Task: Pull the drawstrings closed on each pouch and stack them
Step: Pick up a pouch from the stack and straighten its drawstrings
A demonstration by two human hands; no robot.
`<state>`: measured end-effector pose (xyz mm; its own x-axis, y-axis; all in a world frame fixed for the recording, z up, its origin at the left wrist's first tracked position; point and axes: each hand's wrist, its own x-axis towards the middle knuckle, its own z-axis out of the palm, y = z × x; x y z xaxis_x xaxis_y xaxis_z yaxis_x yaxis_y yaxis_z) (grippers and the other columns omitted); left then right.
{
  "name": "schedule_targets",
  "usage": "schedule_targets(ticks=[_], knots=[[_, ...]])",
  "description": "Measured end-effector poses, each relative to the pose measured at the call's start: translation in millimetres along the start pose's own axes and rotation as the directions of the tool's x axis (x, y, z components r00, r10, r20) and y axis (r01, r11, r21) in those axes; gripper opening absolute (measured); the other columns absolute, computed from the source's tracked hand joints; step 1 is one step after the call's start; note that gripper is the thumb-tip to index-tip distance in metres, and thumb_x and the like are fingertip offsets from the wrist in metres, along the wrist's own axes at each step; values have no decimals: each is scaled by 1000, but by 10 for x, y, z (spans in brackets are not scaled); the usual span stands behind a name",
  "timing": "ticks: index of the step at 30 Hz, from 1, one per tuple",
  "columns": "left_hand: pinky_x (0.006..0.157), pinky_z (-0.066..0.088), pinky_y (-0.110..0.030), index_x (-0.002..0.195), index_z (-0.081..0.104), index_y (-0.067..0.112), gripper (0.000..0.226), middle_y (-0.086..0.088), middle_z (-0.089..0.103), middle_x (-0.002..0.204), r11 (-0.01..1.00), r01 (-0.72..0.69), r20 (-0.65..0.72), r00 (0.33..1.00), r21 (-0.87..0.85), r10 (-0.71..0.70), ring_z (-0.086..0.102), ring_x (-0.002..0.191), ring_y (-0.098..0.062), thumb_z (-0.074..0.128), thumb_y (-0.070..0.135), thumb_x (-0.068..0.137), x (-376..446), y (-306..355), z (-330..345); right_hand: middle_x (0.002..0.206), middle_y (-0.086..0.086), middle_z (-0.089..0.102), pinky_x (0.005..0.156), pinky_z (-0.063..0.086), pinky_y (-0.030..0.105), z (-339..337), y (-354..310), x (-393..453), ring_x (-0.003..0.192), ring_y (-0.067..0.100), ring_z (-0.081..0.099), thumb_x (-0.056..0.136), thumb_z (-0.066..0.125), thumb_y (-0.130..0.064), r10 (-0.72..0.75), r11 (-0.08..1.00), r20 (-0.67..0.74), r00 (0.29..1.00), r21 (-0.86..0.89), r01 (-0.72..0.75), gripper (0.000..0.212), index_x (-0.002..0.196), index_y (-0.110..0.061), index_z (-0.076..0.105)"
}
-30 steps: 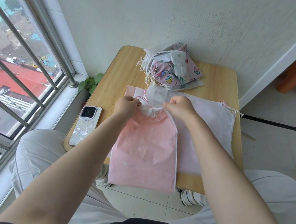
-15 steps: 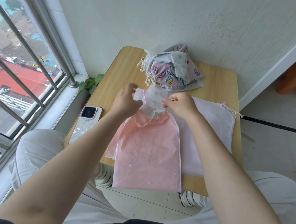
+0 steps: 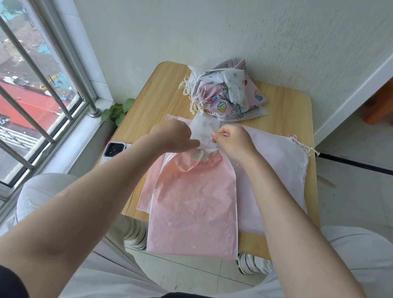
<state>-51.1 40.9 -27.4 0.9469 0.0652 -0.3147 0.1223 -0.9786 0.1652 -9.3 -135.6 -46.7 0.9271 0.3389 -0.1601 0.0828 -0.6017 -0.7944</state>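
Cinched pouches were already piled at desk rear. Right hand pinched pink drawstring, left hand gripped pink pouch neck, nearly closed; white pouch remained.

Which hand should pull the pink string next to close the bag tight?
Probably the right hand: it already pinches the pink drawstring, while the left hand grips the pink pouch at its gathered neck.

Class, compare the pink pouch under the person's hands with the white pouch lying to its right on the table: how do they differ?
The pink pouch has its neck gathered tight; the white pouch lies flat with its mouth ungathered. Both hands work at the pink pouch; nobody touches the white pouch. The pink pouch overhangs the table's near edge and overlaps the white pouch. Both have drawstrings.
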Motion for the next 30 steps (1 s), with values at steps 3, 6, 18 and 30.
schedule_targets(ticks=[3, 6, 18, 30], knots=[[56, 34, -29, 58, 42, 12, 54, -1, 42, 62, 977, 26, 21, 1000, -214, -22, 41, 58, -18, 46, 52, 94, 6, -2, -51, 77, -5, 62, 67, 41, 26, 4, -1, -5, 79, 12, 58, 92, 60, -29, 22, 1000, -8, 1000, -21, -22, 24, 84, -7, 67], [60, 41, -27, 62, 51, 12, 46, -1, 50, 67, 883, 22, 72, 997, -469, 14, 46, 59, -15, 54, 45, 93, -27, 2, -114, 65, -6, 50, 60, 37, 28, 3, 6, 0, 64, 12, 48, 89, 63, -31, 31, 998, -33, 999, -47, -33, 29, 69, -14, 52], [53, 36, -26, 93, 67, -2, 24, 10, 63, 56, 466, 71, 136, 985, -882, 108, 39, 48, -13, 53, 17, 97, -187, 59, -144, 63, 0, 29, 58, 23, 31, 71, -55, -63, 59, 17, 30, 82, 57, -30, 58, 997, -36, 998, -51, -60, 32, 65, -17, 33], [44, 20, -21, 85, 73, 14, 22, 0, 58, 67, 410, 122, 152, 988, -904, 40, 27, 45, -11, 59, 25, 96, -172, 66, 92, 59, -1, 25, 53, 18, 32, 104, -68, -126, 56, 17, 25, 86, 51, -23, 82, 993, -65, 995, -79, -87, 39, 59, -20, 23]])
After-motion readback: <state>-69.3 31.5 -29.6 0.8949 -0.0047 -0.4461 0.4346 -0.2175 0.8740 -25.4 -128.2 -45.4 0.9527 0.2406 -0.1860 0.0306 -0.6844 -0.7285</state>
